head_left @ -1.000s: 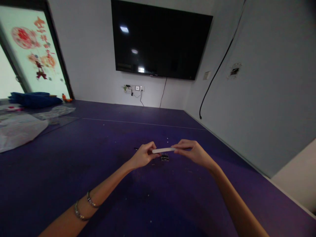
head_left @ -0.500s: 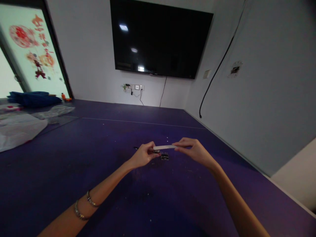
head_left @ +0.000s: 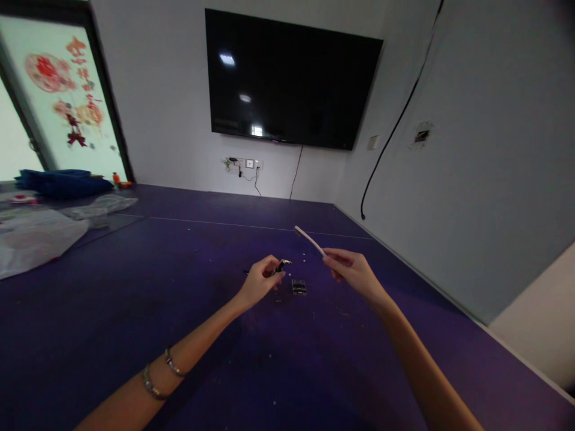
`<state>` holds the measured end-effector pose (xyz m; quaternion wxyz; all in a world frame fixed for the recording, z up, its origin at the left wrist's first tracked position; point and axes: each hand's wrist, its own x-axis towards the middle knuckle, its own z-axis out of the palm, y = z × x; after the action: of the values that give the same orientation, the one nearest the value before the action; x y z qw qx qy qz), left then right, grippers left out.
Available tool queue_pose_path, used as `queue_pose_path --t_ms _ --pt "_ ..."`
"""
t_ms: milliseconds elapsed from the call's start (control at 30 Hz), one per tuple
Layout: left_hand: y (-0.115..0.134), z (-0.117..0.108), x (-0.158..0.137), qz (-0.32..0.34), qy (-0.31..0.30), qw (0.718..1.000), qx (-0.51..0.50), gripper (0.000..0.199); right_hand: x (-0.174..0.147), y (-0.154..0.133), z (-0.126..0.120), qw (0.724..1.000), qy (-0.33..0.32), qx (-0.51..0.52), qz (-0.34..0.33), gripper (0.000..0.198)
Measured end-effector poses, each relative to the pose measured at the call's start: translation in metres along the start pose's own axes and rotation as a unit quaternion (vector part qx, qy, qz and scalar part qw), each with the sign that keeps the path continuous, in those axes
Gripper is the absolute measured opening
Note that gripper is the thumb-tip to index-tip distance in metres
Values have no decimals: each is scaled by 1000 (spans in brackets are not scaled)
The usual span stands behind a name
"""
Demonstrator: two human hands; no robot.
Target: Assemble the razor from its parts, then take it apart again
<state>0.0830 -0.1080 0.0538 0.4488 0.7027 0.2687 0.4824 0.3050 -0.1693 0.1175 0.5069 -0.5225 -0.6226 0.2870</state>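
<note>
In the middle of the head view, my left hand is closed around a small dark tool with a shiny metal end; its exact kind is hard to make out. My right hand pinches one end of a thin white strip. The strip's far end points up and to the left, apart from the tool. Between and just below the hands, a small dark case with pale edges lies on the purple surface.
Small white bits are scattered near the case. A white sheet, clear plastic and folded dark blue cloth lie at the far left. A black cable hangs down the right wall. A television is mounted ahead.
The white strip was held level against the tool in my left hand. Now my right hand has drawn it away and tilted it up, its left end free. My left hand keeps the tool.
</note>
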Motion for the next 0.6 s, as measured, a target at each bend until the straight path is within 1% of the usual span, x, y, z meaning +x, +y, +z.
queue_pose_path --t_ms 67,133,233,300,367,433,533,600 --pt "-1 2 1 -14 39 999 -21 21 -2 -5 4 997 6 77 31 42" --pt "-1 3 2 -30 70 997 -28 20 -5 -10 9 984 -5 167 57 40" --pt "-1 5 2 -46 81 995 -25 23 -10 -16 17 950 -45 292 105 35" --pt "-1 6 3 -50 77 995 -34 29 -15 -16 24 927 -64 342 143 31" --pt "-2 6 4 -43 80 995 -41 35 -22 -13 31 911 -72 364 177 28" --pt "-6 6 6 -25 83 996 -29 34 -29 -6 39 905 -77 370 198 28" --pt "-12 6 8 5 77 997 0 26 -39 6 50 904 -76 369 201 31" --pt "-16 6 8 13 67 998 7 21 -43 12 55 905 -71 369 199 36"
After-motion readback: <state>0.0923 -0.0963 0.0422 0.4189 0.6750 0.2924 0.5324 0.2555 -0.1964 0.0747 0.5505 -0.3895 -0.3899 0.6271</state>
